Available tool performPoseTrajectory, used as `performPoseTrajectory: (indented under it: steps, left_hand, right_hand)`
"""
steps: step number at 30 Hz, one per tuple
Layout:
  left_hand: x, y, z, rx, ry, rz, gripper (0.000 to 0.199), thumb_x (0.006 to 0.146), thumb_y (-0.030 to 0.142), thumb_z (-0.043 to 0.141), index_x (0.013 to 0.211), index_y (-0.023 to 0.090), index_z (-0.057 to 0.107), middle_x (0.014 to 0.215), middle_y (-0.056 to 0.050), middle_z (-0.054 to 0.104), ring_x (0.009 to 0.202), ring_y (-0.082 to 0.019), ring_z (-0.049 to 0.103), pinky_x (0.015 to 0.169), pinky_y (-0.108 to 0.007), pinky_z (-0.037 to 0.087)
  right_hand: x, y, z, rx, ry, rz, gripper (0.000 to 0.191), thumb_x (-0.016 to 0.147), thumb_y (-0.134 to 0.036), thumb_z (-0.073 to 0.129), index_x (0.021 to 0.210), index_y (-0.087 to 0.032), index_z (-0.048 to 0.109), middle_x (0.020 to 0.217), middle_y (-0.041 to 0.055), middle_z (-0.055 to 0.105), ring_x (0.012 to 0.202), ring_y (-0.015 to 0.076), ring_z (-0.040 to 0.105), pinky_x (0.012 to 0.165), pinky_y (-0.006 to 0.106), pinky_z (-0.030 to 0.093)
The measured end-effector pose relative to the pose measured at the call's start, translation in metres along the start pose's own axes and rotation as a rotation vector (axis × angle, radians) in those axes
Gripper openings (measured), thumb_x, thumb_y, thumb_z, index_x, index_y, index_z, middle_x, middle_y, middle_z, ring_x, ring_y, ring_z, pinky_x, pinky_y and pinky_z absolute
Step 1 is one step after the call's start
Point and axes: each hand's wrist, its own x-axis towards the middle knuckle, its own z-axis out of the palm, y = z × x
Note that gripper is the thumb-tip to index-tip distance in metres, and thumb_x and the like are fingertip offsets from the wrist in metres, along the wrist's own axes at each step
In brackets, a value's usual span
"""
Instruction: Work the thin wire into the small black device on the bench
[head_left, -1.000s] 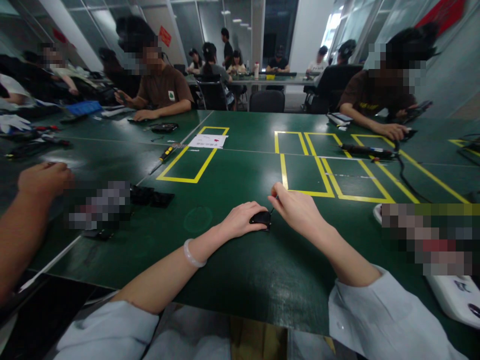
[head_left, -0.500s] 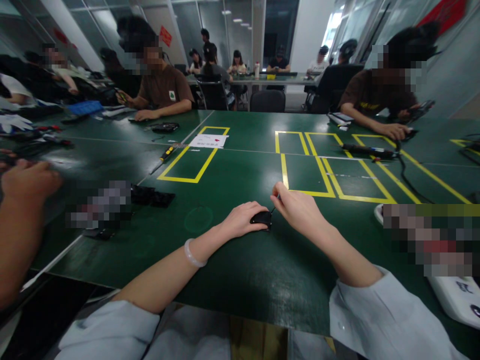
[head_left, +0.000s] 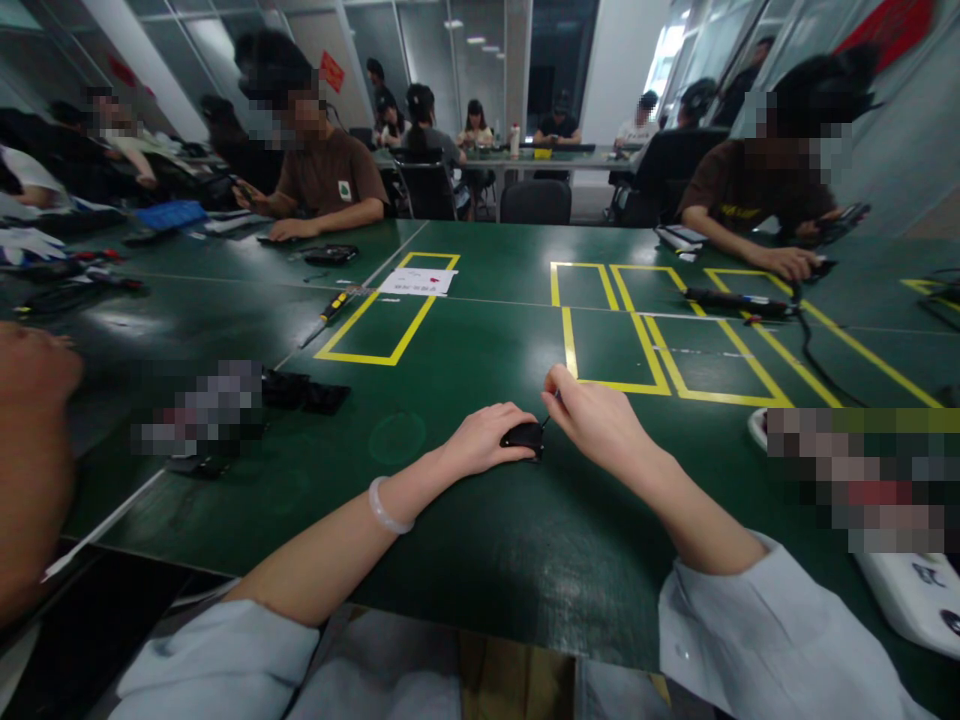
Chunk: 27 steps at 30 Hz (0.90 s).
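Note:
My left hand [head_left: 487, 437] rests on the green table, with its fingers and thumb closed around a small black rounded device [head_left: 523, 437] that looks like a computer mouse. Part of the device is hidden under the fingers. Just right of it, my right hand [head_left: 589, 408] is closed in a pinch on a thin dark rod [head_left: 547, 421], perhaps a small screwdriver shaft. The rod slants down to the right side of the black device. Its upper end is hidden in the fingers.
Yellow tape rectangles [head_left: 667, 391] mark the table. A yellow-black screwdriver [head_left: 330, 312] lies left, near a white paper sheet [head_left: 416, 281] and black pouches [head_left: 307, 391]. A black cylindrical tool [head_left: 739, 302] lies right. A co-worker's arm [head_left: 34, 460] is at the left edge; other people sit opposite.
Both my hands and the black device look unmoved. The co-worker's hand at the left edge has shifted left and nearer. People in the background have changed position slightly.

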Motion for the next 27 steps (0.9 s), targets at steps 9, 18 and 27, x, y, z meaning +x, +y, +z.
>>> performPoseTrajectory:
  steps: [9, 18, 27]
  left_hand:
    - [0.0004, -0.0029, 0.0034, 0.003, 0.005, -0.012, 0.043, 0.087, 0.049, 0.060, 0.123, 0.024, 0.055, 0.109, -0.006, 0.061, 0.102, -0.023, 0.057, 0.088, -0.033, 0.046]
    - [-0.0005, -0.0030, 0.0035, 0.001, 0.018, -0.017, 0.041, 0.086, 0.047, 0.061, 0.118, 0.022, 0.056, 0.108, -0.006, 0.061, 0.101, -0.023, 0.058, 0.085, -0.032, 0.047]
    - [0.0000, -0.0025, 0.0033, -0.006, 0.019, -0.009, 0.042, 0.086, 0.048, 0.061, 0.119, 0.023, 0.056, 0.108, -0.006, 0.061, 0.101, -0.023, 0.058, 0.086, -0.033, 0.046]
  right_hand:
    - [0.0009, 0.0041, 0.0052, 0.052, 0.052, -0.031, 0.017, 0.095, -0.031, 0.035, 0.103, -0.020, 0.045, 0.082, 0.0026, 0.068, 0.069, 0.0173, 0.063, 0.052, 0.026, 0.022]
    - [0.0011, 0.0034, 0.0048, 0.074, 0.037, -0.030, 0.016, 0.094, -0.027, 0.033, 0.104, -0.019, 0.043, 0.077, 0.0026, 0.065, 0.068, 0.0180, 0.062, 0.052, 0.026, 0.023]
    - [0.0013, 0.0008, 0.0018, 0.062, 0.006, -0.024, 0.020, 0.096, -0.034, 0.032, 0.101, -0.020, 0.045, 0.079, 0.0036, 0.066, 0.070, 0.0184, 0.062, 0.053, 0.026, 0.024]
